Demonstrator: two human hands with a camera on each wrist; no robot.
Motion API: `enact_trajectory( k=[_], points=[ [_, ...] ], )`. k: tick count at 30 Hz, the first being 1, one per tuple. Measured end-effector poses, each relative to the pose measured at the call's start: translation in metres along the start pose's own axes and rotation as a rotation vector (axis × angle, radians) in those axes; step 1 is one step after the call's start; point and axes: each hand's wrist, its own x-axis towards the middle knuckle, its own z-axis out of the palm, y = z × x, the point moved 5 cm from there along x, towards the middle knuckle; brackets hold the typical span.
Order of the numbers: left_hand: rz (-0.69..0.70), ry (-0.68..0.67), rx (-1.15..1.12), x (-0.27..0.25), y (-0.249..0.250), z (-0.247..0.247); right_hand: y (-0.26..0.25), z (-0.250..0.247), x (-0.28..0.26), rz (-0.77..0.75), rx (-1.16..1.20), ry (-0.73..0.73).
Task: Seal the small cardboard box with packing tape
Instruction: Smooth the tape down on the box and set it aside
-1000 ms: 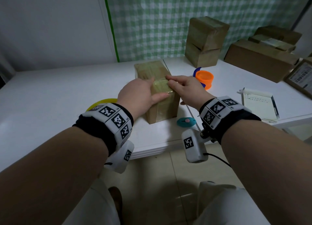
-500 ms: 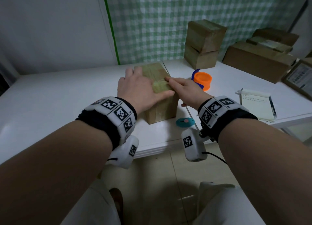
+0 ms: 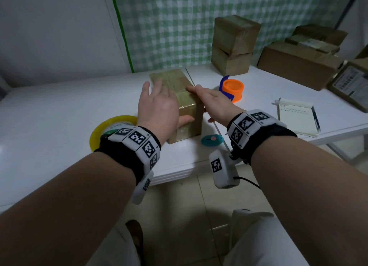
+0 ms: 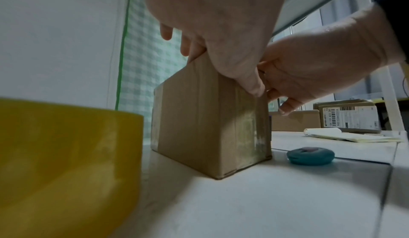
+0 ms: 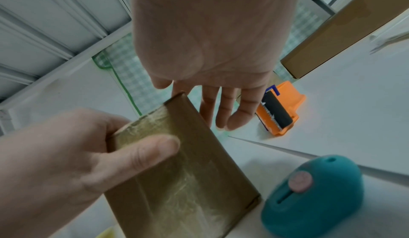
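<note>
The small cardboard box [image 3: 175, 80] stands on the white table [image 3: 59, 110], with glossy tape along its top and down its near end. My left hand [image 3: 157, 106] lies flat on the top, fingers spread and straight. Its thumb [image 5: 141, 152] presses the tape on the near end face. My right hand [image 3: 213, 102] rests along the box's right top edge, its straight fingers [image 5: 223, 108] hanging beside the right wall. The left wrist view shows the box [image 4: 199, 119] under both hands. Neither hand holds anything.
A yellow tape roll [image 3: 99, 132] lies left of the box, close to my left wrist. An orange tape dispenser [image 3: 233, 89] and a teal cutter [image 3: 212, 140] sit to the right. A notepad [image 3: 296, 116] and several cardboard boxes [image 3: 233, 44] fill the back right.
My left hand has slid forward over the box top, its fingers now spread. My right hand has shifted from the top tape to the box's right edge.
</note>
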Motion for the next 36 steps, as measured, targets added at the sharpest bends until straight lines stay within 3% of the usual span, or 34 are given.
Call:
enact_trajectory(
  k=[10,18,36],
  points=[
    [-0.092,0.003,-0.097,0.010,0.004,-0.024,0.003,-0.003,0.000,0.061,0.049,-0.061],
    [0.025,0.045,-0.054,0.007,0.014,-0.013,0.010,-0.003,0.004,0.030,0.074,-0.041],
    [0.013,-0.033,-0.214,0.000,-0.003,-0.021,0.003,-0.003,0.004,-0.137,-0.370,0.039]
  ],
)
